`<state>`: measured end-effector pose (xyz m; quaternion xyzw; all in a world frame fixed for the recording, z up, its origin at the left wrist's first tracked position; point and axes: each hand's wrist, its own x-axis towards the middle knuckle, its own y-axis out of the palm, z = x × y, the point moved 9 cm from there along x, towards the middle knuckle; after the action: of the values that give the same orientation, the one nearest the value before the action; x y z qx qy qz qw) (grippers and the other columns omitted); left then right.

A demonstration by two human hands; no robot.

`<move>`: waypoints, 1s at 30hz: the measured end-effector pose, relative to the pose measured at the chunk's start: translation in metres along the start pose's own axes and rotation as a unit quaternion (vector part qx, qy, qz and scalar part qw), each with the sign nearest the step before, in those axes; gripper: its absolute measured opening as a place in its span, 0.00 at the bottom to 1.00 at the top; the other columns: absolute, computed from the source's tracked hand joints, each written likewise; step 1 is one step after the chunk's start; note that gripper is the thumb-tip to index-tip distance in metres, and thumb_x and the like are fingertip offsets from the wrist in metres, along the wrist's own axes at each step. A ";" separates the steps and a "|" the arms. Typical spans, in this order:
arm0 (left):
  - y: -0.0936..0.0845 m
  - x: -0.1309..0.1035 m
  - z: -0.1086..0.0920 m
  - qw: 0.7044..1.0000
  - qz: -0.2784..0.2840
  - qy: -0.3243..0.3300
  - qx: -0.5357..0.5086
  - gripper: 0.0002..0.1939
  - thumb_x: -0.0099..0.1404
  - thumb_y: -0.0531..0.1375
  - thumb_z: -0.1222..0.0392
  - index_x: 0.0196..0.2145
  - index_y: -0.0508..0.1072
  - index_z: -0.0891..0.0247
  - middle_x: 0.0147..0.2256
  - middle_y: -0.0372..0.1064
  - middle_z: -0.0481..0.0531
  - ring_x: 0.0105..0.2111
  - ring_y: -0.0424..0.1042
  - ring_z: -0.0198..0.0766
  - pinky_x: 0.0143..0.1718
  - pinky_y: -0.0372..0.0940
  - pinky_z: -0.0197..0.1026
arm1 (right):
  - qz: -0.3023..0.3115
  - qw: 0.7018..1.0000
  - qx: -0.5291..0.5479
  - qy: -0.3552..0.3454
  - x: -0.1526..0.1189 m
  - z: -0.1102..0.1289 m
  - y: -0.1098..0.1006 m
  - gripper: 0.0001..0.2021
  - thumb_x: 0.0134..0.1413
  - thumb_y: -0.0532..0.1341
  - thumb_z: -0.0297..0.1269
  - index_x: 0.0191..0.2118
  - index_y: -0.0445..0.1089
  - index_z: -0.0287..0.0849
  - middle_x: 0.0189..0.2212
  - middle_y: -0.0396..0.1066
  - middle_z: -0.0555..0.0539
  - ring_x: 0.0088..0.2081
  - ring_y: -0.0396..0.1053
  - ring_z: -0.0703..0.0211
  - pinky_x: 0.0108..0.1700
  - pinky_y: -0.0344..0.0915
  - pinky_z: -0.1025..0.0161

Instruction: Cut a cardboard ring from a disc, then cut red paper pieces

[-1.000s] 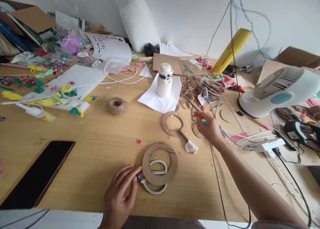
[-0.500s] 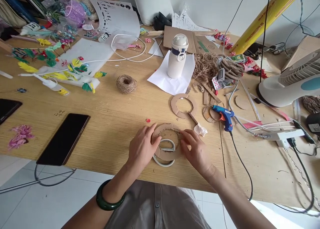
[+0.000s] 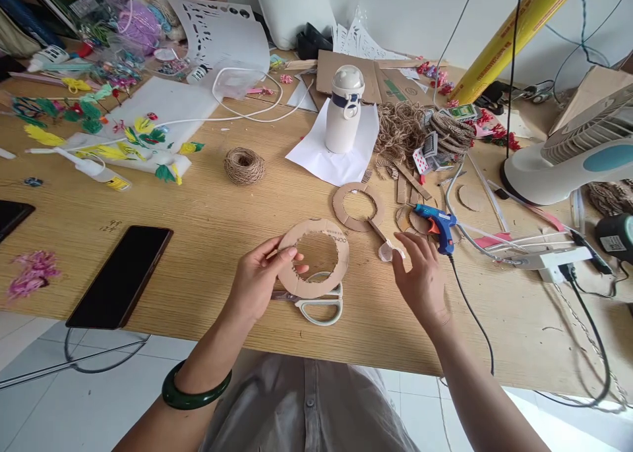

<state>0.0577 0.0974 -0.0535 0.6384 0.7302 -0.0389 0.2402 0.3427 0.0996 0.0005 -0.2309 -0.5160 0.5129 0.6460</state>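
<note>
My left hand (image 3: 262,271) grips a cardboard ring (image 3: 339,257) by its left side, thumb on top, tilted above the table. Its inner edge is ragged. Partly under the ring lies a pair of scissors (image 3: 321,311) with pale handles; the blades point left. My right hand (image 3: 420,274) is open, fingers spread, beside a crumpled white scrap (image 3: 387,252) at the end of a narrow brown strip (image 3: 378,231). Whether the fingertips touch the scrap I cannot tell. A second cardboard ring (image 3: 341,211) lies flat just beyond, under the strip's upper end.
A blue glue gun (image 3: 442,225) lies right of my right hand, its cord trailing to the table edge. Beyond stand a white bottle (image 3: 342,122) on paper and a twine ball (image 3: 244,166). A phone (image 3: 121,277) lies left; a power strip (image 3: 548,259) and fan (image 3: 558,162) are right.
The ring has been lifted off the table and tilted by my left hand, uncovering more of the scissors. My right hand has let go of the ring and moved right, to the white scrap.
</note>
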 end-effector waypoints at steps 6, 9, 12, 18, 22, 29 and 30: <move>-0.032 0.008 -0.017 0.994 -0.073 0.043 -0.063 0.13 0.50 0.72 0.59 0.34 0.78 0.63 0.30 0.74 0.47 0.30 0.74 0.34 0.32 0.74 0.36 | 0.043 0.998 -0.039 0.037 -0.005 -0.037 0.010 0.15 0.62 0.58 0.42 0.52 0.70 0.42 0.47 0.75 0.42 0.44 0.71 0.47 0.46 0.70 0.49; -0.042 0.009 -0.016 0.993 -0.085 0.036 -0.072 0.12 0.50 0.72 0.60 0.33 0.78 0.63 0.29 0.74 0.46 0.29 0.73 0.33 0.33 0.74 0.35 | 0.078 0.996 -0.049 0.020 -0.005 -0.031 0.019 0.17 0.60 0.60 0.41 0.53 0.70 0.43 0.47 0.74 0.42 0.47 0.70 0.46 0.45 0.70 0.51; -0.045 0.007 -0.012 0.993 -0.087 0.026 -0.080 0.12 0.50 0.72 0.60 0.33 0.78 0.63 0.28 0.74 0.45 0.28 0.73 0.33 0.33 0.74 0.36 | 0.094 0.995 -0.034 0.014 -0.003 -0.024 0.025 0.14 0.61 0.57 0.36 0.51 0.71 0.41 0.45 0.75 0.40 0.47 0.70 0.44 0.44 0.69 0.51; -0.050 0.002 -0.008 0.988 -0.119 0.016 -0.100 0.14 0.47 0.74 0.61 0.33 0.78 0.63 0.30 0.74 0.45 0.28 0.73 0.32 0.32 0.76 0.36 | 0.058 0.998 0.007 0.035 0.001 -0.034 0.017 0.12 0.62 0.52 0.32 0.44 0.72 0.43 0.39 0.75 0.43 0.40 0.72 0.52 0.41 0.70 0.57; -0.056 -0.001 -0.007 0.985 -0.136 -0.005 -0.107 0.16 0.44 0.74 0.63 0.32 0.78 0.65 0.28 0.75 0.44 0.27 0.73 0.32 0.32 0.77 0.36 | -0.013 0.994 0.001 0.106 0.016 -0.071 -0.017 0.12 0.61 0.54 0.37 0.44 0.73 0.43 0.39 0.75 0.44 0.37 0.71 0.55 0.40 0.69 0.59; -0.068 -0.008 0.002 0.978 -0.171 -0.032 -0.116 0.18 0.41 0.75 0.64 0.32 0.78 0.65 0.28 0.76 0.44 0.26 0.74 0.32 0.31 0.77 0.35 | -0.111 0.940 -0.093 0.310 0.068 -0.198 -0.077 0.15 0.54 0.58 0.43 0.39 0.75 0.38 0.38 0.73 0.41 0.35 0.67 0.52 0.41 0.64 0.50; -0.069 -0.009 0.005 0.978 -0.172 -0.041 -0.115 0.18 0.41 0.75 0.63 0.31 0.79 0.65 0.28 0.76 0.44 0.25 0.75 0.33 0.32 0.77 0.34 | -0.105 0.932 -0.096 0.333 0.073 -0.215 -0.077 0.16 0.55 0.58 0.43 0.38 0.75 0.35 0.33 0.72 0.42 0.32 0.67 0.52 0.39 0.65 0.51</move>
<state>-0.0056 0.0754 -0.0713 0.4693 0.8181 -0.0211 0.3316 0.5656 0.1863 0.0182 -0.3939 -0.3396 0.2838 0.8056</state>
